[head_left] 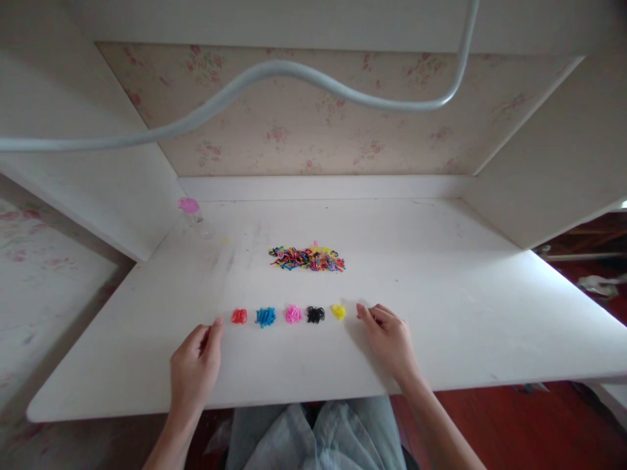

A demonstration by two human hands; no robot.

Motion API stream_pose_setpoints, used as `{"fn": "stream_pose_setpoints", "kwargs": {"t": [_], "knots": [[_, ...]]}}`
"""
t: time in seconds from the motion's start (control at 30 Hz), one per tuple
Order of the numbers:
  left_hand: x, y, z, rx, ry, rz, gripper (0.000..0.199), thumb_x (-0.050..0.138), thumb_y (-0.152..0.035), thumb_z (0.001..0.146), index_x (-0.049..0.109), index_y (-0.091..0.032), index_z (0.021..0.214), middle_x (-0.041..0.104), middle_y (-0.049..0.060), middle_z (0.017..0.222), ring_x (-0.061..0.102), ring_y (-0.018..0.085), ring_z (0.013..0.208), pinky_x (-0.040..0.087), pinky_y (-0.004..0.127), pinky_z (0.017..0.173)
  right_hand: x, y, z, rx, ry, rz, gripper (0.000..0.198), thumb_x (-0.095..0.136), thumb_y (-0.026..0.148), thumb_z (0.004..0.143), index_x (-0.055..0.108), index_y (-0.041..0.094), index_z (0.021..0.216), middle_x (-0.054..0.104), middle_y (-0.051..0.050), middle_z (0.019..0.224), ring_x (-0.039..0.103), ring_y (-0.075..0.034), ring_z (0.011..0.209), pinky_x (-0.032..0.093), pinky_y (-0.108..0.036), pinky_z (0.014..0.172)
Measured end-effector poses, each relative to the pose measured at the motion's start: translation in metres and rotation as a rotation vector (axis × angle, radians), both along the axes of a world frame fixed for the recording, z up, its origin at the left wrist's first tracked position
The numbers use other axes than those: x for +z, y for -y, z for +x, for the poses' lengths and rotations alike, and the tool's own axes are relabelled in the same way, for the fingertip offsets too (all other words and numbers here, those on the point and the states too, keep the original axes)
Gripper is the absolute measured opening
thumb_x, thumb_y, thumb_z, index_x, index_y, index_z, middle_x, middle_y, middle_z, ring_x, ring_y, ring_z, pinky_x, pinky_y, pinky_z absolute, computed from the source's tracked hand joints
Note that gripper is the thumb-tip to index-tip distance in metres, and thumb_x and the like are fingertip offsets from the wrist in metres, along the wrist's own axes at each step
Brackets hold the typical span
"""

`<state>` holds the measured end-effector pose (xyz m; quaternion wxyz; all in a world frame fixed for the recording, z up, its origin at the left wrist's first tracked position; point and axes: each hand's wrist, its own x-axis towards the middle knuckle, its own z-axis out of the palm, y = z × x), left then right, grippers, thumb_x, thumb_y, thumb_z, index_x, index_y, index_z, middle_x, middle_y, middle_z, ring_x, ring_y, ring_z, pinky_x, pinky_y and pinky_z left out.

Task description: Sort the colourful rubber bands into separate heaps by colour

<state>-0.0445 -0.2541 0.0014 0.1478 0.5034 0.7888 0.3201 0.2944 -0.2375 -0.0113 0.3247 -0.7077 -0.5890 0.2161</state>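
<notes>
Small rubber bands lie sorted by colour in a row: a red pile (239,316), a blue pile (265,317), a pink pile (292,314), a black pile (315,314) and a yellow pile (338,312). Behind the row is a long heap of mixed-colour rubber bands (307,258). My left hand (196,356) is closed just left of the red pile, apart from it. Right of the yellow pile, my right hand (388,336) is closed too, thumb against the curled fingers. Whatever either hand holds, if anything, is hidden.
The white tabletop (465,294) has side panels and a papered back wall (313,117). At the back left stands a clear container with a pink top (189,205). A thick white cable (274,68) crosses the upper view. My legs (316,434) are below the front edge.
</notes>
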Motion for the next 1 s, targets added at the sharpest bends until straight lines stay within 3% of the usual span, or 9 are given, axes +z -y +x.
{"fn": "stream_pose_setpoints", "kwargs": {"t": [0.2, 0.4, 0.6, 0.8, 1.0], "knots": [[0.000, -0.001, -0.002, 0.025, 0.066, -0.013, 0.043, 0.046, -0.056, 0.083, 0.054, -0.018, 0.062, 0.049, -0.004, 0.048, 0.045, 0.008, 0.049, 0.034, 0.019, 0.052, 0.004, -0.040, -0.002, 0.026, 0.181, -0.019, 0.028, 0.047, 0.043, 0.090, 0.070, 0.028, 0.094, 0.063, 0.001, 0.083, 0.055, -0.011, 0.066, 0.036, -0.023, 0.061], [-0.004, -0.002, -0.003, 0.015, 0.076, -0.018, 0.044, 0.046, -0.057, 0.083, 0.055, -0.019, 0.064, 0.050, -0.004, 0.048, 0.045, 0.008, 0.050, 0.034, 0.019, 0.053, 0.005, -0.080, -0.013, 0.001, 0.334, -0.007, 0.028, 0.045, 0.039, 0.091, 0.069, 0.032, 0.104, 0.064, 0.001, 0.097, 0.057, -0.012, 0.074, 0.030, -0.024, 0.056], [-0.002, -0.004, -0.004, -0.009, 0.058, -0.014, 0.043, 0.047, -0.056, 0.083, 0.057, -0.018, 0.064, 0.052, -0.004, 0.050, 0.046, 0.008, 0.051, 0.035, 0.019, 0.054, 0.001, -0.084, -0.015, -0.004, 0.417, 0.005, 0.030, 0.041, 0.043, 0.094, 0.070, 0.034, 0.100, 0.063, 0.001, 0.093, 0.054, -0.011, 0.068, 0.026, -0.025, 0.053], [-0.003, -0.006, -0.003, -0.029, 0.053, -0.016, 0.042, 0.047, -0.054, 0.083, 0.057, -0.018, 0.064, 0.051, -0.004, 0.048, 0.046, 0.008, 0.050, 0.034, 0.019, 0.053, 0.002, -0.085, -0.017, 0.084, 0.463, 0.037, 0.030, 0.039, 0.039, 0.096, 0.066, 0.031, 0.106, 0.062, 0.000, 0.097, 0.055, -0.011, 0.071, 0.027, -0.024, 0.055], [-0.003, -0.005, -0.005, -0.044, 0.040, -0.027, 0.042, 0.045, -0.055, 0.084, 0.057, -0.019, 0.066, 0.054, -0.004, 0.052, 0.048, 0.008, 0.052, 0.035, 0.019, 0.055, -0.003, -0.084, -0.017, 0.065, 0.394, 0.100, 0.031, 0.036, 0.037, 0.098, 0.064, 0.028, 0.108, 0.061, -0.001, 0.100, 0.055, -0.011, 0.071, 0.029, -0.024, 0.057]]}}
